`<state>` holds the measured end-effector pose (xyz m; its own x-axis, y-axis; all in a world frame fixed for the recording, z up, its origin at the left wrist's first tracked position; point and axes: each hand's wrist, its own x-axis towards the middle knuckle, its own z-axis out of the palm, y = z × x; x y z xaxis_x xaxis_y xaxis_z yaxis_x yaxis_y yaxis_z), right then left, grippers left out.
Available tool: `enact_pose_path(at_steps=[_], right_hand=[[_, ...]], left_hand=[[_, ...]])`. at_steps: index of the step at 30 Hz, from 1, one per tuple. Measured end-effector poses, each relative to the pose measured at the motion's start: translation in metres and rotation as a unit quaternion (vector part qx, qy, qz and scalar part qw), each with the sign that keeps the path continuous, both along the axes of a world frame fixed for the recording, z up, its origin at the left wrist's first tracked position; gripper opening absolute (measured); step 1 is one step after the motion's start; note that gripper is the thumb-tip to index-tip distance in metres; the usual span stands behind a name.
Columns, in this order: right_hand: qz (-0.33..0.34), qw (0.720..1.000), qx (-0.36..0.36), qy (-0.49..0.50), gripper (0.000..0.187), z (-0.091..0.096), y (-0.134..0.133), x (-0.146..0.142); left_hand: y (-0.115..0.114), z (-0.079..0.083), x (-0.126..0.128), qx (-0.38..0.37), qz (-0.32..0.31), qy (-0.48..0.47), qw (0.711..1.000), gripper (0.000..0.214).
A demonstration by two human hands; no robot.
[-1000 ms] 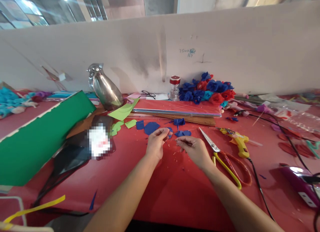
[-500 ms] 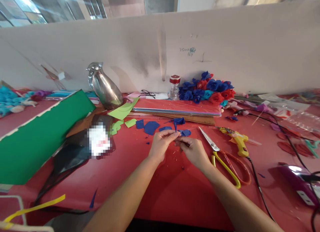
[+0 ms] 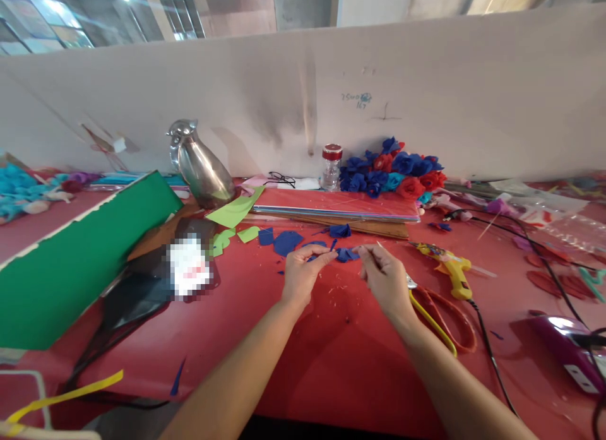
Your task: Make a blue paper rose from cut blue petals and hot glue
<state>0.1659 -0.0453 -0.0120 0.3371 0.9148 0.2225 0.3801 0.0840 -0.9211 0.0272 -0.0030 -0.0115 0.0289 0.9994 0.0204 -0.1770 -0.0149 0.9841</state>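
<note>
Over the middle of the red surface (image 3: 227,345), two hands work close together, with a gap between them. The left hand (image 3: 303,274) is nearly closed, thumb against forefinger, and pinches a small blue strip (image 3: 333,245) whose end stands up past the fingertips. The right hand (image 3: 384,274) has its thumb and fingertips drawn close together, just to the right; whether anything thin lies between them I cannot tell.

Just beyond the hands lie flat blue pieces (image 3: 287,243), one partly hidden by the left hand, and a crumpled blue scrap (image 3: 339,230) farther back. Green scraps (image 3: 247,235) lie to their left, near a larger green sheet (image 3: 237,208). Behind these is a paper stack (image 3: 336,203) with a red top.

Scissors (image 3: 432,319) with red and yellow handles lie beside the right hand, which hides most of their blades. Right of them is a yellow glue gun (image 3: 458,279) on its side, its black cord (image 3: 487,339) running toward the near edge.

Along the wall (image 3: 265,80), from left to right, stand a metal jug (image 3: 204,170) and a jar (image 3: 330,172) with a red lid, then a heap of blue and red flowers (image 3: 392,170). Glasses (image 3: 283,180) lie between jug and jar. On the left side, a long green box (image 3: 95,257) slants across the surface.
</note>
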Motion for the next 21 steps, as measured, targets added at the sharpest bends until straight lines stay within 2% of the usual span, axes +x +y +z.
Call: enact_pose_path(at_steps=[5,8,11,17,21], right_hand=[[0.067,0.995,0.033,-0.065,0.019,-0.008,0.003,-0.010],[0.088,0.992,0.010,-0.092,0.016,-0.010,0.002,-0.016],[0.110,0.991,-0.015,-0.075,0.019,-0.009,0.000,-0.018],[0.109,0.993,-0.028,-0.028,0.023,-0.008,0.000,-0.014],[0.115,0.993,-0.027,-0.023,0.024,-0.013,0.002,-0.013]], left_hand=[[-0.001,0.001,0.000,0.010,-0.032,-0.012,0.999,0.012],[-0.003,0.001,0.002,-0.032,-0.078,-0.057,0.995,0.017],[-0.002,0.000,0.003,-0.083,-0.118,-0.099,0.985,0.022],[0.005,-0.003,-0.003,-0.089,-0.042,-0.095,0.991,0.020],[0.006,-0.006,-0.004,-0.088,-0.056,-0.086,0.991,0.016]])
